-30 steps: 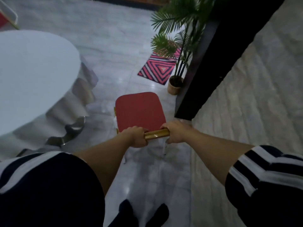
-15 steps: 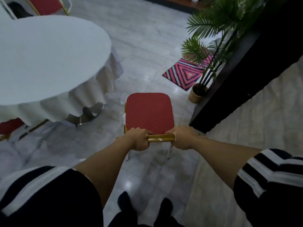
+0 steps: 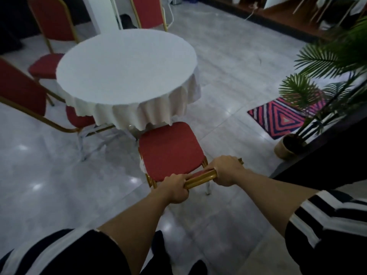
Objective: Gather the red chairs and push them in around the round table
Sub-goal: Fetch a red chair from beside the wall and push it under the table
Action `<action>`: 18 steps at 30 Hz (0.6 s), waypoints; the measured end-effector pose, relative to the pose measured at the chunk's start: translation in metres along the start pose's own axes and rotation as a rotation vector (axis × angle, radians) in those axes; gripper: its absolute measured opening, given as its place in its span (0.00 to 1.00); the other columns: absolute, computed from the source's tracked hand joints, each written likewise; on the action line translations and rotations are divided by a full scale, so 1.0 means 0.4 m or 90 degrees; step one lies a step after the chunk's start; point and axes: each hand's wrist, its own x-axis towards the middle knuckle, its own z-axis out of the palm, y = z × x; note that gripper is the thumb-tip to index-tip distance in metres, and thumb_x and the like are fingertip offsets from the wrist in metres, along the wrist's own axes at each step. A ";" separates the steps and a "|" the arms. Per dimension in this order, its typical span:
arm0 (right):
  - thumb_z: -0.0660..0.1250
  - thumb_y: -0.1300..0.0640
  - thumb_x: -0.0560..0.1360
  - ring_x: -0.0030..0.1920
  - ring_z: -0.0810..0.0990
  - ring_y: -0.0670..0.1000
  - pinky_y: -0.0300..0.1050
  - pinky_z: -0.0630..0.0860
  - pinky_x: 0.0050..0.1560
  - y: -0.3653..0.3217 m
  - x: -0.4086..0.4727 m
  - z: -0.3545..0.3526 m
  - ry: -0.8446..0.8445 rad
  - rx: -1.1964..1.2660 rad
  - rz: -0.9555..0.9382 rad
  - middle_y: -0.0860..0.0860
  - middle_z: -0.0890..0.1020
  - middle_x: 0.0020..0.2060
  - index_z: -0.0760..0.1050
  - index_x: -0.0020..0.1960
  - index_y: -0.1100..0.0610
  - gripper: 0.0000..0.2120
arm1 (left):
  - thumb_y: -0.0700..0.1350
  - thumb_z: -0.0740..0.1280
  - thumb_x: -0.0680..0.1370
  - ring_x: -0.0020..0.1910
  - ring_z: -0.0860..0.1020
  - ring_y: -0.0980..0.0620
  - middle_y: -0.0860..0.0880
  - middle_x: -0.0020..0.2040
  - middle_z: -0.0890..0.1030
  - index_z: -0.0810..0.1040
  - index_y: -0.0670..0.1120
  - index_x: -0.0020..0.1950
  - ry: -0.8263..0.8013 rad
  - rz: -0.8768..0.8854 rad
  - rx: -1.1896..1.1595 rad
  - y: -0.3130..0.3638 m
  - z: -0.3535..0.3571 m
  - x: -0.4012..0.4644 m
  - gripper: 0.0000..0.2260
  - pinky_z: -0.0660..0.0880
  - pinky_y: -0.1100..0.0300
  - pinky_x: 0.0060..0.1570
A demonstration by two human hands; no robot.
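A red-cushioned chair (image 3: 170, 149) with a gold frame stands in front of me, its seat's far edge just under the hanging white cloth of the round table (image 3: 127, 66). My left hand (image 3: 175, 188) and my right hand (image 3: 226, 170) both grip the gold top rail of its backrest. Three more red chairs surround the table: one at the near left (image 3: 21, 92) with its seat partly under the cloth, one at the far left (image 3: 49, 36), one behind the table (image 3: 148, 12).
A potted palm (image 3: 317, 92) in a woven pot stands at the right beside a dark wall panel (image 3: 327, 149). A striped red and blue mat (image 3: 282, 118) lies on the glossy tiled floor. My feet show at the bottom.
The view has swung left and up, so the whole table and the other chairs now show. The chair I hold has moved up to the table, its seat reaching the cloth.
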 end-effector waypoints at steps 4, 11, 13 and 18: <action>0.66 0.52 0.77 0.43 0.83 0.53 0.47 0.77 0.43 0.013 0.040 -0.002 0.013 -0.027 -0.030 0.45 0.85 0.44 0.84 0.56 0.35 0.15 | 0.40 0.64 0.76 0.51 0.82 0.43 0.46 0.53 0.84 0.74 0.60 0.75 0.002 -0.018 -0.022 -0.007 -0.023 0.011 0.28 0.79 0.48 0.54; 0.66 0.53 0.76 0.48 0.84 0.54 0.48 0.76 0.45 0.044 0.166 -0.064 0.026 -0.030 -0.050 0.45 0.87 0.48 0.84 0.58 0.36 0.17 | 0.42 0.63 0.75 0.62 0.78 0.39 0.44 0.63 0.81 0.73 0.61 0.76 0.038 -0.047 -0.005 -0.037 -0.108 0.104 0.29 0.74 0.47 0.62; 0.67 0.53 0.75 0.48 0.84 0.54 0.48 0.76 0.45 0.058 0.219 -0.088 0.030 -0.033 -0.057 0.45 0.86 0.47 0.85 0.57 0.36 0.16 | 0.41 0.63 0.75 0.61 0.78 0.40 0.45 0.61 0.82 0.74 0.61 0.75 0.053 -0.044 -0.005 -0.047 -0.144 0.142 0.29 0.74 0.49 0.60; 0.67 0.54 0.75 0.46 0.83 0.54 0.49 0.76 0.46 0.093 0.373 -0.169 0.034 -0.016 -0.063 0.45 0.86 0.46 0.85 0.55 0.36 0.16 | 0.40 0.64 0.75 0.60 0.79 0.41 0.48 0.61 0.84 0.74 0.62 0.75 0.072 -0.058 -0.004 -0.074 -0.255 0.255 0.30 0.72 0.50 0.60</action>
